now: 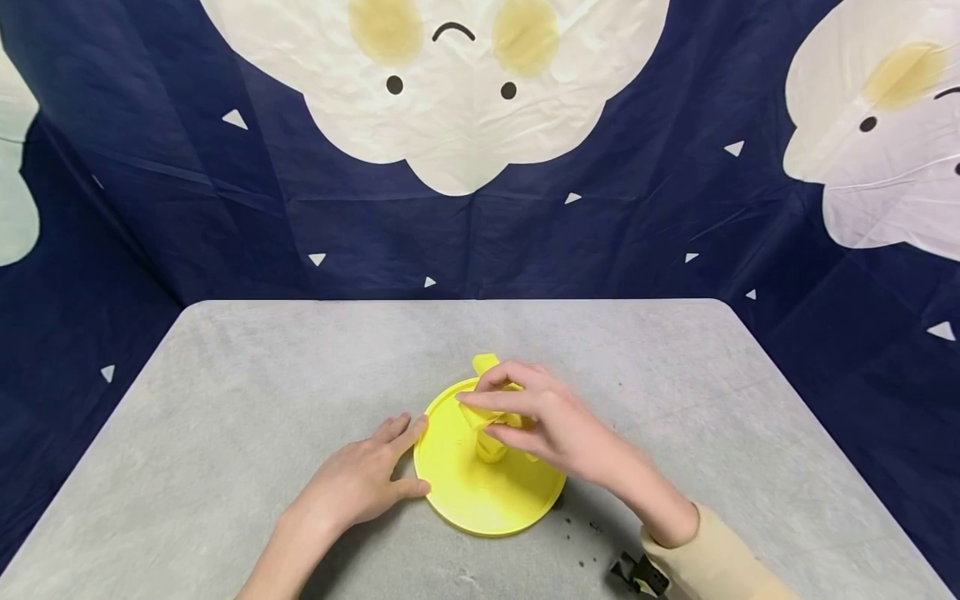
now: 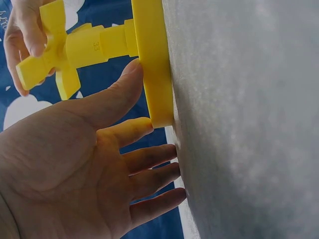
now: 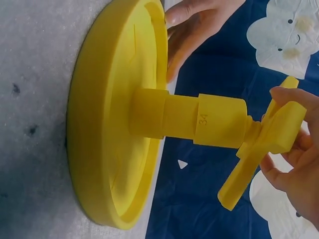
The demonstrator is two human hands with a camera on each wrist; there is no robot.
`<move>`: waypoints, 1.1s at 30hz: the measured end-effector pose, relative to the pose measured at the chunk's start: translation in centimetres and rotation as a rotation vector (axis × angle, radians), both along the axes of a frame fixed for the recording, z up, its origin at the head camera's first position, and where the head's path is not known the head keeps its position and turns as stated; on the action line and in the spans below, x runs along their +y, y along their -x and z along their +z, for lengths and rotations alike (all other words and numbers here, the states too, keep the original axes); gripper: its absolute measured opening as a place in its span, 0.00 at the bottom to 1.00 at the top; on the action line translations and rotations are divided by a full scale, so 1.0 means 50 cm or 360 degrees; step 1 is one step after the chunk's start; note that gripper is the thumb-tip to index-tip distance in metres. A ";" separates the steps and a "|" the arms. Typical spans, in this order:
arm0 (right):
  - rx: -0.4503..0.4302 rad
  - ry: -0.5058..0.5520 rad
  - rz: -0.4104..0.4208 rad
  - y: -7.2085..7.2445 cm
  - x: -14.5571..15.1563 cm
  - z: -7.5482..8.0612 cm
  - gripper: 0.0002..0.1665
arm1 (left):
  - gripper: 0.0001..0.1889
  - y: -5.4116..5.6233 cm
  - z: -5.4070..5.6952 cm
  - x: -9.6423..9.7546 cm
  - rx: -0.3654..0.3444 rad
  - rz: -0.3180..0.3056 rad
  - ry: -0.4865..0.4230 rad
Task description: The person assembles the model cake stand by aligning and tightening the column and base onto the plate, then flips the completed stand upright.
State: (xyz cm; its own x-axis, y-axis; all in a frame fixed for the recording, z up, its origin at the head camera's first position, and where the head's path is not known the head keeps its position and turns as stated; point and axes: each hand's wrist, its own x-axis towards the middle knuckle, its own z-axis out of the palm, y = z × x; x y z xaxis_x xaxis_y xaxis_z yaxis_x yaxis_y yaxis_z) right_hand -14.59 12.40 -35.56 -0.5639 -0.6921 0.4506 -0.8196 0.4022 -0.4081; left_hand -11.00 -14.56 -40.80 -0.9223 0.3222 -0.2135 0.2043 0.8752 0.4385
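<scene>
The navy cloth [image 1: 75, 292] hangs at the left, coming down beside the pale grey table [image 1: 262, 400]. Next I see the left hand [image 1: 360, 479], its fingers fairly straight and spread, thumb and forefinger touching the rim of the yellow disc [image 1: 491, 504] — steadying contact, nothing clasped — while the other fingertips reach down at the table top. The disc lies flat on the near half of the table, about the middle from side to side, and behind it on the cloth is a big white cloud [image 1: 465, 125] with its printed face upside down. From the middle of the disc rises a yellow post [image 3: 199, 119], upright, with small raised-looking digits on its wider upper part. A yellow cross [image 3: 266, 137] with stubby arms tops the post, and the right hand [image 1: 558, 417], coming in from the right, pinches it between thumb and fingers. Farther right, dark specks [image 1: 595, 526] dot the table beside the disc, then a small black object [image 1: 648, 575] lies right by the beige sleeve [image 1: 712, 554].
</scene>
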 end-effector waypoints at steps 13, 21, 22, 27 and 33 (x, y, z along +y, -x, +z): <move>0.0282 -0.0368 0.0041 -0.014 -0.025 0.003 0.29 | 0.45 0.000 0.002 -0.001 -0.0002 0.0000 0.0022; 0.0430 -0.0475 0.0084 -0.015 -0.033 0.002 0.26 | 0.45 -0.001 0.003 0.000 -0.0009 0.0004 0.0017; 0.0417 -0.0474 0.0089 -0.014 -0.033 0.002 0.25 | 0.45 -0.001 0.003 0.000 -0.0008 0.0004 0.0014; 0.0292 -0.0408 0.0112 -0.002 -0.033 0.003 0.21 | 0.44 -0.003 0.003 0.001 0.0019 -0.0001 0.0009; 0.0050 -0.0376 0.0099 0.027 -0.030 0.009 0.19 | 0.44 -0.002 0.003 0.001 0.0026 -0.0005 0.0021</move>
